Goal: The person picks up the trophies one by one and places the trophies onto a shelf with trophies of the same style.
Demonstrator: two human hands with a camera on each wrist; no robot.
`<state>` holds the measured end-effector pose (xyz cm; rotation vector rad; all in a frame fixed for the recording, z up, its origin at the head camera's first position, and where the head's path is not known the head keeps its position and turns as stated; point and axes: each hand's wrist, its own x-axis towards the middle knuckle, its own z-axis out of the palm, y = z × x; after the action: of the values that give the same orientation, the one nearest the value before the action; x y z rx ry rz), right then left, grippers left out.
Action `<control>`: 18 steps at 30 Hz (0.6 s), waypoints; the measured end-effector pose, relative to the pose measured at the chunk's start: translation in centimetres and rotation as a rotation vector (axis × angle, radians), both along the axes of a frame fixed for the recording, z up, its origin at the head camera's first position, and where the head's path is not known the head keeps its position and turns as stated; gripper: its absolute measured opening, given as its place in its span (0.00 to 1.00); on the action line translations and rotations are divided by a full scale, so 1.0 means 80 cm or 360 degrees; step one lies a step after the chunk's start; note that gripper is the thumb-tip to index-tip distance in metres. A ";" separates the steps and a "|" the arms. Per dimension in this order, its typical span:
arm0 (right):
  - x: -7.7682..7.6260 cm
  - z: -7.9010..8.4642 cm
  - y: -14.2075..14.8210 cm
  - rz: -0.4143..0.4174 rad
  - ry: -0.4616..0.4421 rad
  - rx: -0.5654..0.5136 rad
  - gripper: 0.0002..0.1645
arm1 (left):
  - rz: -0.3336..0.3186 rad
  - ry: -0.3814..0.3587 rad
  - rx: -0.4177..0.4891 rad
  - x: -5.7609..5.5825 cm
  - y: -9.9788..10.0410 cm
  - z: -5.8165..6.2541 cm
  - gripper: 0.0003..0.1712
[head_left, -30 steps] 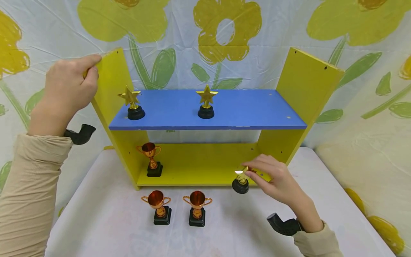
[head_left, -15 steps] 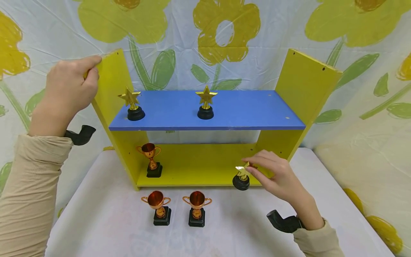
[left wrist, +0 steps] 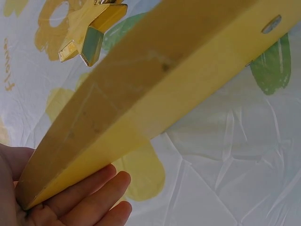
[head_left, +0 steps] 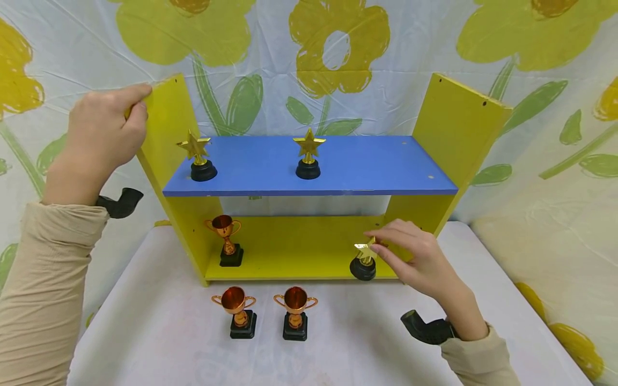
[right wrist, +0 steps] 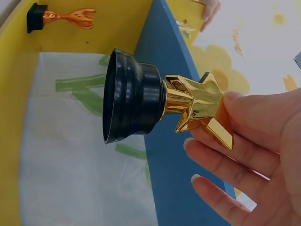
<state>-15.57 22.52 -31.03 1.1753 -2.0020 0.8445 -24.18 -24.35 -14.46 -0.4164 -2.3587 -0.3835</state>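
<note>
My right hand pinches a gold star trophy by its star, between thumb and fingers. Its round black base is tilted in the head view, in front of the lower yellow shelf. My left hand grips the top front corner of the shelf unit's yellow left side panel, thumb on one face and fingers on the other in the left wrist view. Upright on the blue shelf are a star trophy at the left and another star trophy near the middle.
A copper cup trophy stands at the left of the lower shelf. Two more, a left cup trophy and a right cup trophy, stand on the white tablecloth in front. Behind hangs a flowered cloth.
My right hand has lifted slightly, raising the star trophy from below the lower shelf's front edge to overlap that shelf in view. My left hand keeps its grip on the panel.
</note>
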 end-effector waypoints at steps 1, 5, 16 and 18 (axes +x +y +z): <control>0.000 0.001 0.000 0.0003 0.0001 -0.0002 0.20 | 0.0000 0.0004 -0.0001 0.000 0.000 0.000 0.27; -0.001 0.004 0.000 0.0012 0.0008 -0.0007 0.20 | -0.0001 0.0019 -0.0008 0.000 0.000 0.000 0.27; -0.004 0.012 0.002 0.0013 0.0010 0.0013 0.20 | -0.0005 0.0113 0.0013 -0.003 -0.001 -0.004 0.26; -0.004 0.015 0.003 0.0010 0.0013 0.0017 0.20 | -0.0007 0.0124 0.0014 -0.003 -0.001 -0.004 0.26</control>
<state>-15.91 22.76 -29.86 1.1902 -1.9994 0.8318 -24.44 -24.39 -14.76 -0.4251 -2.2799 -0.3726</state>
